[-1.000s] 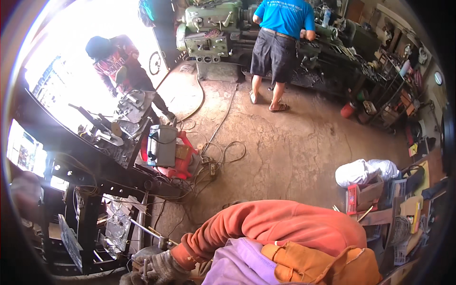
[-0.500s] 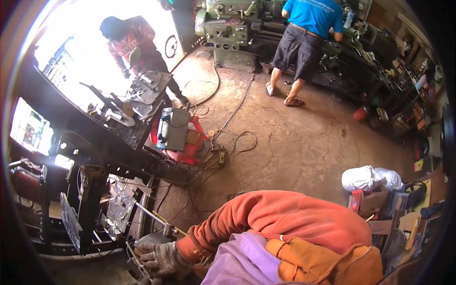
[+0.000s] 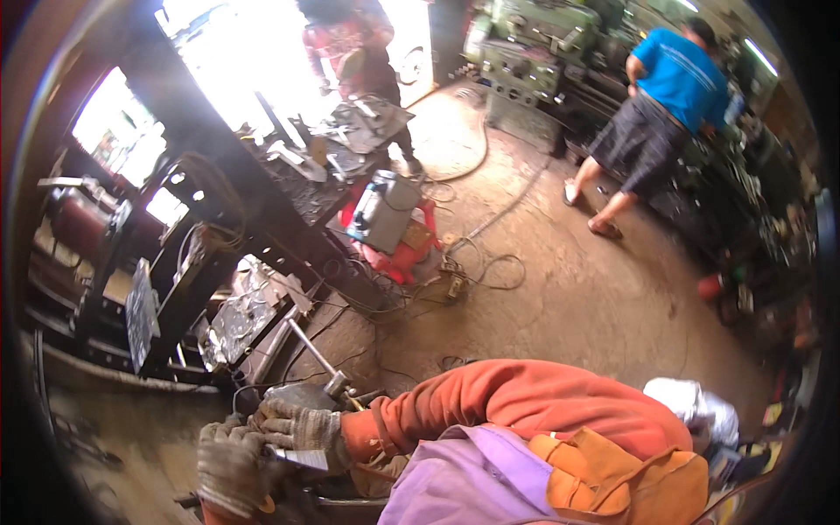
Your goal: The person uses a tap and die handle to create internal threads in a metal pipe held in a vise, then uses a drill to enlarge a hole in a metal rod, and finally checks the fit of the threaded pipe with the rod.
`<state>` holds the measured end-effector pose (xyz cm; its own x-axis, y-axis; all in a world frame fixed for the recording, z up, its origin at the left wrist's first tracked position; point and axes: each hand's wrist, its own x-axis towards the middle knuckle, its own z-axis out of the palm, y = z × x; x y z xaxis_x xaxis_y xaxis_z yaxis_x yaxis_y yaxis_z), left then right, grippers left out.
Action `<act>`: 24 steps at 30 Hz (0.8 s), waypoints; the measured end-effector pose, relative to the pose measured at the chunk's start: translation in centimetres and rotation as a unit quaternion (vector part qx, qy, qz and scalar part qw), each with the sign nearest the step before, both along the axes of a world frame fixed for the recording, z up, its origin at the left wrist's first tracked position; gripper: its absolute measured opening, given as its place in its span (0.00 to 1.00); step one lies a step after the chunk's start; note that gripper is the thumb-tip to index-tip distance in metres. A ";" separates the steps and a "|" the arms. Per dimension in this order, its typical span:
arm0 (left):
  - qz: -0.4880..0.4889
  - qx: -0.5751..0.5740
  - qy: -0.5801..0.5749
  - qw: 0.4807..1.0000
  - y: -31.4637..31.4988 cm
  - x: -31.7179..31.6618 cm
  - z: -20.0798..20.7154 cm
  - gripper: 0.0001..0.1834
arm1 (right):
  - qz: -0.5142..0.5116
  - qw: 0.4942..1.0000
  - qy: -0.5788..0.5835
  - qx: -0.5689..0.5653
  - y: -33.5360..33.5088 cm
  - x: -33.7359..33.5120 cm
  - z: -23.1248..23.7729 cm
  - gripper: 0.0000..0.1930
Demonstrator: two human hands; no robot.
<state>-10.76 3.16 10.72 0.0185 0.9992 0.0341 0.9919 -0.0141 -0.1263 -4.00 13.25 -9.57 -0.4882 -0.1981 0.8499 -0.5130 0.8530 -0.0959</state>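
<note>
My right hand [image 3: 302, 429], in a knitted grey work glove, reaches in from the orange sleeve [image 3: 490, 389] with its fingers curled down. Touching its fingertips is my left hand [image 3: 232, 468], gloved the same way and bent closed, its sleeve at the lower edge. Whatever the two hands grip between them is hidden. Below the right palm shows a pale flat piece [image 3: 302, 458]; I cannot tell if it is held. Just beyond the right hand stands a grey metal block [image 3: 302, 395], with a long metal bar [image 3: 313, 346] slanting up from beside it.
A black steel frame [image 3: 236, 210] rises at the left. Beyond it, a grey machine box [image 3: 385, 214] rests on a red stool [image 3: 394, 262], with cables [image 3: 499, 271] on the floor. One person [image 3: 350, 52] stands at a cluttered bench, another [image 3: 665, 105] at a green lathe [image 3: 534, 52].
My left hand has come into view and met the right one. The right hand has turned and its fingers are more curled. The whole view has swung left and tilted.
</note>
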 end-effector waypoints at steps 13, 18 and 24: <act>0.210 -0.134 -0.185 0.951 0.4 3.1 4.3 0.29 | 0.125 0.987 -0.051 -0.092 2.3 2.7 3.2 0.23; 0.062 0.035 -0.040 0.997 -0.1 2.1 0.1 0.27 | 0.121 0.985 -0.044 -0.115 1.7 2.9 2.9 0.27; 0.087 -0.025 0.169 0.981 0.3 1.0 0.5 0.19 | 0.083 0.982 -0.168 0.024 2.4 3.0 1.9 0.31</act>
<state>-9.72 3.50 11.27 -0.1501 0.9886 0.0066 0.8814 0.1369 -0.4520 -0.99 15.65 -7.67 -0.6975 -0.3342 0.6338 -0.5917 0.7676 -0.2464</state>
